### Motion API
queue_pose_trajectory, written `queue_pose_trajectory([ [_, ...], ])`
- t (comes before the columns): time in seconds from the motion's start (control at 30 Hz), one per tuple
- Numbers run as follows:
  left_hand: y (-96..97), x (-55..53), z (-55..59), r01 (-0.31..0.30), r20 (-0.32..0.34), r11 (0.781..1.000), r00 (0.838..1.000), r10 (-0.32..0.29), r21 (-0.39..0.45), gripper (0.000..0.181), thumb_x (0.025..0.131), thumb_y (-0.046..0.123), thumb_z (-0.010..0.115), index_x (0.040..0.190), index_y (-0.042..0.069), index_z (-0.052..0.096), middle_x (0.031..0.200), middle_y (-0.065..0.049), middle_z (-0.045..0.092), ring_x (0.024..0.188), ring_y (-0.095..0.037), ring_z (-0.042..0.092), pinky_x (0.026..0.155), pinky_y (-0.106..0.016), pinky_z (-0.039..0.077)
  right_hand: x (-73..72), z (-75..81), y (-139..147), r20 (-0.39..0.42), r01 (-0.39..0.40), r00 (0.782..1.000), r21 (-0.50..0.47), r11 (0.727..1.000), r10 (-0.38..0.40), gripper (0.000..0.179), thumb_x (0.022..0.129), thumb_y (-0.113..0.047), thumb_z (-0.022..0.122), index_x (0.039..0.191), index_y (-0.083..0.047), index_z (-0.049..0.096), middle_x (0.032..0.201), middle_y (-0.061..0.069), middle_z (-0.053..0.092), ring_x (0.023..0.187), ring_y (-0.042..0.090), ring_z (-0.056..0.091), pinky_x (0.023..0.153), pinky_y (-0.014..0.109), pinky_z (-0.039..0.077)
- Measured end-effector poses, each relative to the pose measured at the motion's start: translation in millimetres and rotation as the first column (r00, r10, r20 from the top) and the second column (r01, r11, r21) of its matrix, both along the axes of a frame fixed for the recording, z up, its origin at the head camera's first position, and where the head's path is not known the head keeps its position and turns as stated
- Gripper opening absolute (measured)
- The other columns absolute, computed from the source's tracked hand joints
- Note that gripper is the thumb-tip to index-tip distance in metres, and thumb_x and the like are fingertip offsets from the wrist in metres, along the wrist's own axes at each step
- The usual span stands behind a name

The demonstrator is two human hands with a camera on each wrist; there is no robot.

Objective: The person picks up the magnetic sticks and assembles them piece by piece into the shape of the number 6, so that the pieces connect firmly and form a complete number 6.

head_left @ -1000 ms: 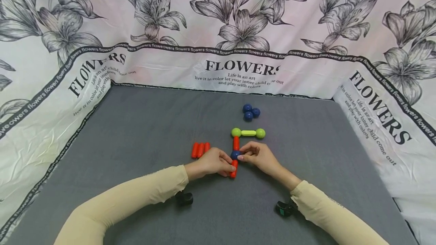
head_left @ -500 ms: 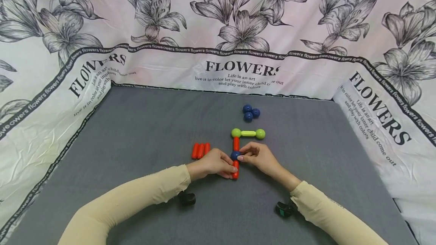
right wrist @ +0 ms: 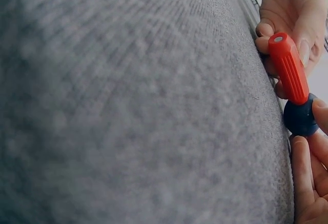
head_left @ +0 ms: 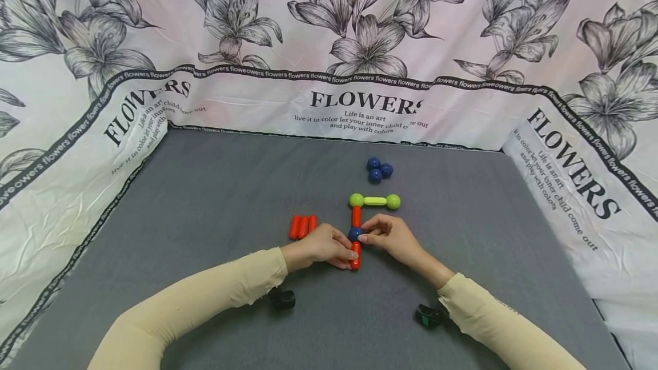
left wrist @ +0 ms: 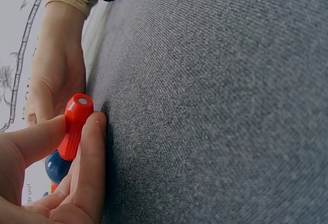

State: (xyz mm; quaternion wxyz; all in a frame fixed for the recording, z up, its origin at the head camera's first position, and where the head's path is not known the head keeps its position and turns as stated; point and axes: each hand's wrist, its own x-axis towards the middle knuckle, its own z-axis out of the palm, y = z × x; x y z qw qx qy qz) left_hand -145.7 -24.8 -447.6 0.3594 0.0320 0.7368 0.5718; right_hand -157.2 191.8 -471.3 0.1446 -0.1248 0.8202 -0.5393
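Note:
My left hand [head_left: 326, 244] pinches a red rod [head_left: 356, 256] between thumb and fingers; its free end shows a small silver disc in the left wrist view. The other end of this rod [right wrist: 288, 67] touches a dark blue ball [right wrist: 301, 115]. From the right side, my right hand [head_left: 392, 237] holds that blue ball [head_left: 355, 234] with thumb and fingertips. Beyond the ball, a second red rod [head_left: 357, 216] runs in line up to a green ball [head_left: 356, 200]. From there a green rod [head_left: 374, 201] extends right to another green ball [head_left: 393, 201].
Several red rods [head_left: 303, 226] lie side by side left of the left hand, partly hidden by it. Farther back, blue balls [head_left: 375, 176] sit in a cluster. The grey cloth table [head_left: 231, 187] meets a flower-printed curtain [head_left: 360, 21] at its back edge.
My left hand has shifted slightly right, and the near red rod has swung from a slant to nearly straight in line with the blue ball. My right hand stays in place.

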Motion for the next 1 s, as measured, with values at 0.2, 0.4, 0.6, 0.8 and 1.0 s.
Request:
queue_pose_trajectory([
  [0.2,-1.2,-0.4,-0.8,0.010,-0.013,1.000,1.000,-0.010,0.004,0.022,0.085,0.009,0.077,0.102,-0.004,0.070,0.087,-0.014,0.077,0.066,-0.011,0.071,0.068,-0.028,0.062,-1.2,0.4,0,-0.003,-0.009,1.000,0.010,1.000,0.009,0.027,0.086,-0.024,0.077,0.106,-0.006,0.070,0.090,0.013,0.073,0.072,0.006,0.064,0.060,0.020,0.045],
  [0.4,-2.2,-0.8,-1.1,0.021,-0.017,1.000,1.000,-0.021,0.011,0.022,0.086,0.010,0.077,0.103,-0.003,0.071,0.087,-0.014,0.077,0.066,-0.011,0.071,0.069,-0.029,0.062,-2.6,1.0,1,-0.004,-0.013,1.000,0.014,1.000,0.014,0.027,0.087,-0.021,0.077,0.107,-0.004,0.069,0.090,0.012,0.073,0.071,0.004,0.063,0.058,0.021,0.045],
  [0.6,-3.1,-1.1,-1.6,0.034,-0.014,0.999,0.999,-0.034,0.025,0.020,0.086,0.011,0.077,0.100,-0.003,0.071,0.086,-0.012,0.077,0.067,-0.011,0.071,0.069,-0.029,0.062,-3.8,4.4,1,-0.001,-0.037,0.999,0.002,0.999,0.037,0.028,0.087,-0.020,0.077,0.108,-0.003,0.069,0.094,0.017,0.073,0.074,0.004,0.064,0.060,0.020,0.046],
  [0.8,-3.4,-1.0,-2.4,0.036,-0.017,0.999,0.999,-0.035,0.023,0.021,0.087,0.013,0.076,0.101,-0.002,0.071,0.086,-0.011,0.077,0.067,-0.011,0.071,0.069,-0.029,0.062,-8.0,13.2,4,-0.025,-0.060,0.998,0.036,0.998,0.061,0.026,0.086,-0.020,0.078,0.105,-0.004,0.070,0.093,0.014,0.075,0.076,0.008,0.069,0.065,0.023,0.053],
  [1.0,-3.3,-0.6,-3.2,0.044,-0.021,0.999,0.999,-0.043,0.030,0.023,0.086,0.013,0.077,0.102,-0.003,0.071,0.087,-0.013,0.077,0.068,-0.011,0.071,0.070,-0.030,0.062,-21.8,34.8,10,-0.070,-0.050,0.996,0.111,0.993,0.058,0.025,0.086,-0.022,0.078,0.104,-0.006,0.071,0.094,0.013,0.074,0.077,0.014,0.070,0.071,0.032,0.059],
])
